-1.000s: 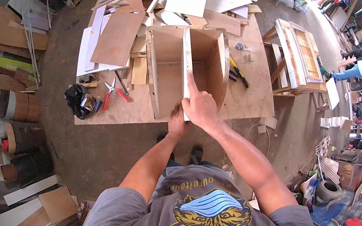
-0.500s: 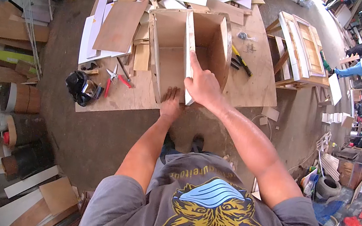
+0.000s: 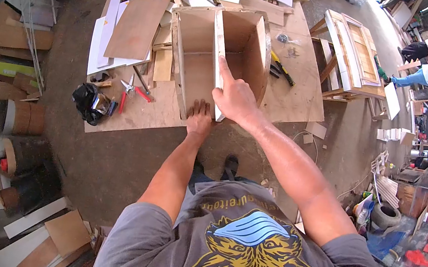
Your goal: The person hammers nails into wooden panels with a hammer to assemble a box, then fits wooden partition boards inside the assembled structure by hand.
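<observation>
A wooden cabinet box [image 3: 266,46], its open side facing up, rests on the plywood worktop. An upright divider board [image 3: 220,38] with a pale edge splits it into two compartments. My right hand [image 3: 235,98] is on the divider's near end, index finger stretched along its edge, the other fingers curled and partly hidden. Against the box's near end, in the left compartment, my left hand [image 3: 199,118] lies with fingers extended. Left of the box are red-handled pliers [image 3: 130,88] and a black plastic bag [image 3: 86,103]. A yellow-and-black tool [image 3: 283,69] lies at its right.
Loose boards and offcuts [image 3: 135,27] are piled on the worktop [image 3: 299,99] left of and behind the box. A wooden frame stands on a second table [image 3: 355,49] at right. Two people are farther back. Scrap wood [image 3: 58,237] lines the left floor.
The whole view has shifted slightly, with the box and worktop appearing a little farther left and up. Both hands keep nearly the same places on the box.
</observation>
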Available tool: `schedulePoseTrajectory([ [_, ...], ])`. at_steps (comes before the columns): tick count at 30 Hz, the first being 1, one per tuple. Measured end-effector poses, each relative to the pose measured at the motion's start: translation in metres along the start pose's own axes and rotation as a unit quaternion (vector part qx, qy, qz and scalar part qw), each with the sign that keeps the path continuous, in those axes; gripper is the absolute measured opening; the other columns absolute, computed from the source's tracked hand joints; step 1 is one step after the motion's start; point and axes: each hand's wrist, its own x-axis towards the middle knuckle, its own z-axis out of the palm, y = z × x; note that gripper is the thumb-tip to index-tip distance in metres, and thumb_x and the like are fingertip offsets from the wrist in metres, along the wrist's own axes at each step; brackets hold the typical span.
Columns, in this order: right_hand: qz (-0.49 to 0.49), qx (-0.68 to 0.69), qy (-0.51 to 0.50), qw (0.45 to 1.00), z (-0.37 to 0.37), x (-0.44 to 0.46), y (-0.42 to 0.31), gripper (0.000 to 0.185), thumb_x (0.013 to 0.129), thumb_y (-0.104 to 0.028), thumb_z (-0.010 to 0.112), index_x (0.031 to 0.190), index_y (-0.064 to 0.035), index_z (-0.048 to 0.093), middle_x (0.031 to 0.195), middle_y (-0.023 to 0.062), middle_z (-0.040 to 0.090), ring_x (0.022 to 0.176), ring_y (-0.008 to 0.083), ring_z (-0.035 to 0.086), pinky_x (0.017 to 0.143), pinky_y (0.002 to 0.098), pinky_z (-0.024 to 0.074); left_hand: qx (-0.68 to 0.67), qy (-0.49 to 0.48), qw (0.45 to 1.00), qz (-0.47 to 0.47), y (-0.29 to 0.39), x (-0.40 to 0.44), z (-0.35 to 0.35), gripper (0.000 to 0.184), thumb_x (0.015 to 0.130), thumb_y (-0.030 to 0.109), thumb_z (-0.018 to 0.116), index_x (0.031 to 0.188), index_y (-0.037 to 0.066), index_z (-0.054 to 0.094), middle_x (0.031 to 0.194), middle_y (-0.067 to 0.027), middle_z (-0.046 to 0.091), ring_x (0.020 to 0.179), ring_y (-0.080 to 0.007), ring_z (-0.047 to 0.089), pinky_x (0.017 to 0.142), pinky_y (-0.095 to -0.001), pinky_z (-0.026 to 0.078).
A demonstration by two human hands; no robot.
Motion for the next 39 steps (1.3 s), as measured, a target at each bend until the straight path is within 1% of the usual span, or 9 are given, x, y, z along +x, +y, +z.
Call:
schedulePoseTrajectory([
  [8, -0.024, 0.055, 0.019, 0.998, -0.002, -0.005, 0.003, 0.081, 0.096, -0.025, 0.064, 0.168, -0.0095, 0.030, 0.072, 0.0278, 0.069, 0.075, 0.0507, 0.071, 0.076, 0.0586, 0.0565, 0.089, 0.002, 0.996, 0.013, -0.010, 0.008, 0.038, 0.096, 0.089, 0.059, 0.074, 0.160, 0.001, 0.043, 0.170, -0.0170, 0.038, 0.158, -0.0408, 0.035, 0.128, -0.0524, 0.032],
  [11, 0.013, 0.068, -0.050, 0.996, -0.015, -0.007, 0.000, 0.075, 0.102, -0.026, 0.061, 0.169, -0.0133, 0.029, 0.094, 0.0297, 0.074, 0.088, 0.0494, 0.073, 0.083, 0.0533, 0.0572, 0.043, -0.033, 0.999, 0.005, -0.006, 0.004, 0.012, 0.097, 0.089, 0.059, 0.074, 0.160, 0.001, 0.042, 0.170, -0.0170, 0.038, 0.158, -0.0405, 0.034, 0.128, -0.0517, 0.032],
  [14, -0.022, 0.179, -0.052, 0.982, 0.000, 0.000, 0.036, 0.071, 0.105, -0.023, 0.057, 0.170, -0.0184, 0.029, 0.132, 0.0266, 0.070, 0.115, 0.0447, 0.072, 0.099, 0.0458, 0.0549, 0.011, -0.051, 0.999, -0.008, -0.002, 0.006, 0.003, 0.097, 0.090, 0.060, 0.074, 0.160, 0.001, 0.042, 0.170, -0.0168, 0.038, 0.158, -0.0397, 0.034, 0.128, -0.0505, 0.032],
  [17, -0.023, 0.203, -0.057, 0.977, -0.009, 0.001, 0.037, 0.068, 0.107, -0.021, 0.054, 0.170, -0.0221, 0.030, 0.159, 0.0200, 0.054, 0.139, 0.0384, 0.059, 0.115, 0.0421, 0.0467, 0.014, -0.056, 0.998, -0.002, -0.003, 0.007, 0.002, 0.098, 0.090, 0.061, 0.074, 0.160, 0.001, 0.043, 0.170, -0.0166, 0.038, 0.158, -0.0392, 0.033, 0.128, -0.0495, 0.032],
  [24, 0.002, 0.171, -0.042, 0.984, -0.010, -0.006, 0.024, 0.067, 0.107, -0.022, 0.057, 0.169, -0.0206, 0.033, 0.160, 0.0178, 0.054, 0.146, 0.0362, 0.054, 0.119, 0.0425, 0.0439, 0.002, -0.033, 0.999, -0.007, -0.008, 0.012, 0.023, 0.094, 0.089, 0.058, 0.077, 0.159, 0.005, 0.044, 0.169, -0.0187, 0.040, 0.159, -0.0394, 0.033, 0.128, -0.0504, 0.031],
  [27, -0.007, 0.188, -0.027, 0.982, -0.008, -0.006, 0.022, 0.067, 0.106, -0.023, 0.058, 0.169, -0.0211, 0.034, 0.161, 0.0177, 0.054, 0.146, 0.0361, 0.054, 0.119, 0.0428, 0.0443, -0.022, -0.102, 0.994, -0.011, 0.006, 0.005, -0.047, 0.084, 0.090, 0.050, 0.079, 0.157, 0.009, 0.048, 0.169, -0.0193, 0.041, 0.158, -0.0406, 0.035, 0.126, -0.0501, 0.035],
  [30, -0.004, 0.192, -0.020, 0.981, -0.007, -0.008, 0.022, 0.067, 0.107, -0.023, 0.058, 0.169, -0.0207, 0.034, 0.161, 0.0173, 0.054, 0.145, 0.0351, 0.054, 0.118, 0.0429, 0.0445, -0.162, -0.217, 0.961, -0.050, 0.011, 0.008, -0.110, 0.079, 0.091, 0.039, 0.080, 0.156, 0.009, 0.047, 0.163, -0.0230, 0.048, 0.150, -0.0437, 0.047, 0.122, -0.0501, 0.041],
  [36, 0.044, 0.200, 0.008, 0.979, -0.003, -0.013, 0.028, 0.066, 0.107, -0.026, 0.059, 0.168, -0.0189, 0.035, 0.156, 0.0188, 0.058, 0.140, 0.0346, 0.060, 0.115, 0.0433, 0.0467, -0.432, 0.009, 0.902, 0.018, -0.001, 0.009, -0.222, 0.049, 0.102, 0.023, 0.070, 0.145, 0.000, 0.062, 0.151, -0.0323, 0.056, 0.136, -0.0470, 0.060, 0.111, -0.0487, 0.051],
  [39, 0.079, 0.205, 0.036, 0.975, -0.003, -0.020, 0.018, 0.063, 0.108, -0.030, 0.060, 0.166, -0.0178, 0.039, 0.142, 0.0227, 0.067, 0.131, 0.0362, 0.067, 0.108, 0.0441, 0.0516, -0.454, 0.184, 0.863, 0.128, 0.008, 0.029, -0.268, 0.041, 0.107, 0.024, 0.063, 0.140, 0.000, 0.067, 0.155, -0.0321, 0.053, 0.140, -0.0452, 0.057, 0.111, -0.0467, 0.051],
])
